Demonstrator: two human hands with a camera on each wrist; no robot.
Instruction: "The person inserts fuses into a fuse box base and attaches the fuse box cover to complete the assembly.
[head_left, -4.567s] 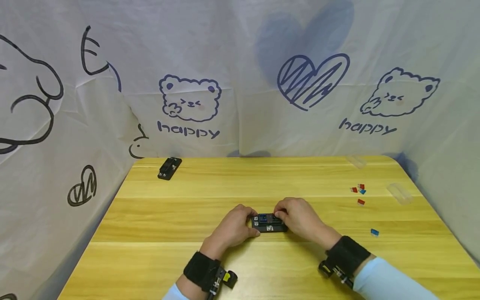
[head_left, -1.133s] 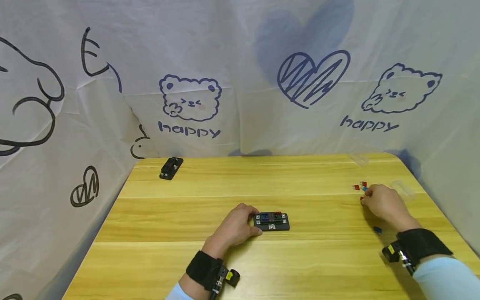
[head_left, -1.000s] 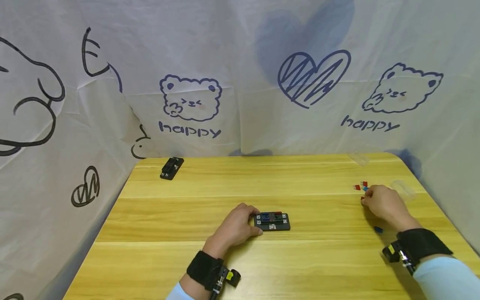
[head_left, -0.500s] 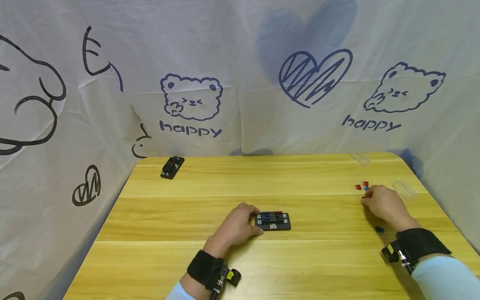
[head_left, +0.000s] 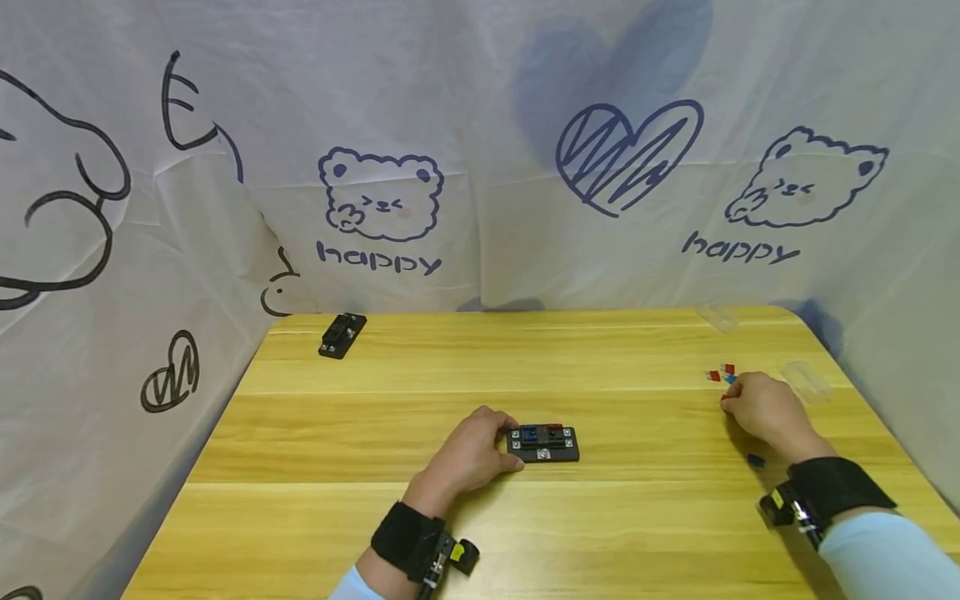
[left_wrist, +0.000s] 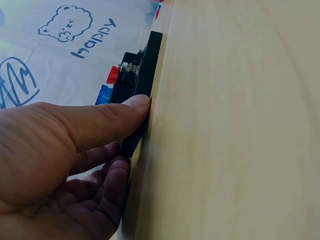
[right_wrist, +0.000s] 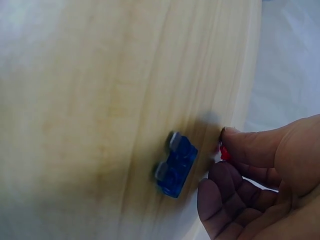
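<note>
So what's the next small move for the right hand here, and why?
Probably lift the red piece toward the black block: the right hand seems to pinch it, while the left hand holds the block by one end, with a blue piece and another red one already on top.

Curtained work booth, seemingly: white cloth (head_left: 472, 75) (bear doodles (head_left: 382, 196), hearts (head_left: 630, 158)) on three sides of wood-grain tabletop (head_left: 637, 508).

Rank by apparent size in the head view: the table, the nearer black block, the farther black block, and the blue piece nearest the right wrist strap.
Largest to smallest:
Table
Nearer black block
Farther black block
Blue piece
Nearness to the camera leaves the blocks' real size order unsure.
</note>
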